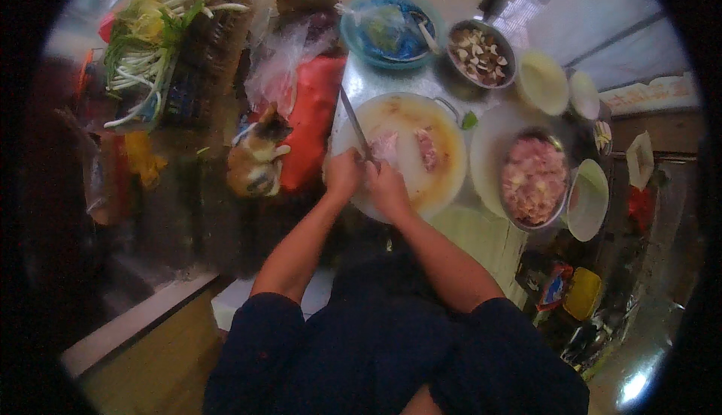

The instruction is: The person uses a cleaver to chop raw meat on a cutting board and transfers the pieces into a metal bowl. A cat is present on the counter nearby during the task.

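— Head view looked straight down on it. What sat furthest left, from where you stood?

— A basket of green onions with long white stems, well off to the left. Nearer in, a calico cat lay curled beside a red bag, just left of the round cutting board.

— And the hands?

— Both were together at the board's near-left edge. The left hand was closed round the handle of a knife; its blade ran up and away from the person, leaning a little leftward, past the board's rim. The right hand was just beside it, fingers curled down onto a pale pink piece of meat. Whether it pinched the piece or only pressed it, I couldn't tell.

— So the meat lay which way from them?

— Just beyond the knuckles, touching the right hand, which was the nearer one. A second strip of meat lay further right on the board, its long axis pointing away from the person, roughly parallel to the blade.

— Anything right of that?

— A metal bowl of minced meat on a white tray, then a white bowl. Along the far side of the surface stood a blue bowl and a pan of sliced mushrooms.
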`<state>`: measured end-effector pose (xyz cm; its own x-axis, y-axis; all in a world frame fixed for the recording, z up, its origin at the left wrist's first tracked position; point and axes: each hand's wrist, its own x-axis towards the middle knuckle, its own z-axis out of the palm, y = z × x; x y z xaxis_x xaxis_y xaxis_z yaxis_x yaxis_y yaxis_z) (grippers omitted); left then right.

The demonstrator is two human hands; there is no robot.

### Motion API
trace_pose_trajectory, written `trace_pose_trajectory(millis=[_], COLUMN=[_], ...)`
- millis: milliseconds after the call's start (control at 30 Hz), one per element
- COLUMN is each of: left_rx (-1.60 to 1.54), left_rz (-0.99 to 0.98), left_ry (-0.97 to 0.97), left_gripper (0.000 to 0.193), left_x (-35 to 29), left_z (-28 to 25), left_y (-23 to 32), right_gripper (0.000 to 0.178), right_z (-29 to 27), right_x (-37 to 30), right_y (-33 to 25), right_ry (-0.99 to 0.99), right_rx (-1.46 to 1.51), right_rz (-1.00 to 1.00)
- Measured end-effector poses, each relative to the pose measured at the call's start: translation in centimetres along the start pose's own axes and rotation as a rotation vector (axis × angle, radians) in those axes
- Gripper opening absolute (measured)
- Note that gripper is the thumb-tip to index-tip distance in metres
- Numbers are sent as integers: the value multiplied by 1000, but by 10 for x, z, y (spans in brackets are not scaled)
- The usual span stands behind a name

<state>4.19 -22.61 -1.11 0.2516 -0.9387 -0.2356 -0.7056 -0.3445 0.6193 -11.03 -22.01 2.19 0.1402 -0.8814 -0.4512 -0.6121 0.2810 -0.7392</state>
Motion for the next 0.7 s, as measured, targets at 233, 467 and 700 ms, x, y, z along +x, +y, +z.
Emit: trace_pose_trajectory(millis=[233, 467, 700], left_rx=[-41, -179, -152], left_rz=[-40, -282, -586], left_ry=[40, 70, 29], left_gripper=[39, 35, 35], left_x=[9, -23, -120], left_z=[-15, -44, -70], left_y=[-20, -69, -158], right_gripper=[55, 52, 47], right_z=[-26, -34, -46], right_x=[-64, -87, -77], right_y=[40, 71, 71], right_ry=[-80, -89, -69], right_rx=[97, -35, -17], right_rz=[82, 75, 55])
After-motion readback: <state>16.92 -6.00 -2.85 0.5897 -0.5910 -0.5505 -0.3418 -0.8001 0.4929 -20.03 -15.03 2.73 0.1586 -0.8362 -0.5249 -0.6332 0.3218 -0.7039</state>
